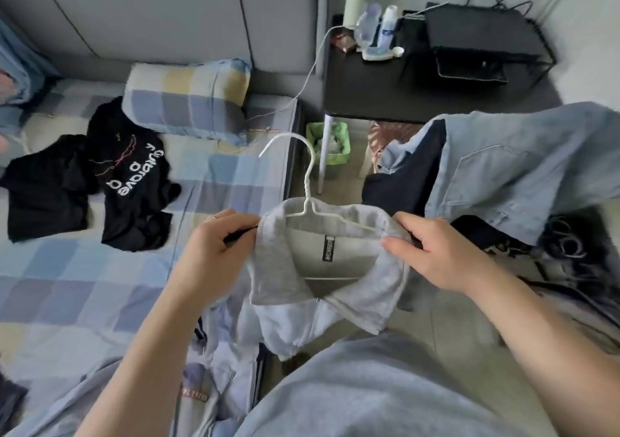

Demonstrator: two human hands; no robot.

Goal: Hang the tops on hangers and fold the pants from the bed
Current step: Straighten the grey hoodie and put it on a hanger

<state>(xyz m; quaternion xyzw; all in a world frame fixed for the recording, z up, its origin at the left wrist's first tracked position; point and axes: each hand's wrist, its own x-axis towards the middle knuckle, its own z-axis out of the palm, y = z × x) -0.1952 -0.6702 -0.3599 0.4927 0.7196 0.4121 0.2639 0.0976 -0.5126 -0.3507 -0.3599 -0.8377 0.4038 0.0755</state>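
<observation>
we hold the grey top point(285, 275) off the edge of the bed point(84, 285), a white hanger point(308, 181) in its collar. left hand point(214, 245) fingers pinch one collar side, right hand point(436, 258) fingers grip the other. black tops point(134, 181) lie on the bed.

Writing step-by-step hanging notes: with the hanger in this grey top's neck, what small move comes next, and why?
Probably ease the collar outward so the grey top seats on the white hanger: its wire lies inside the neck, hook up, and left hand and right hand each pinch a collar side.
</observation>
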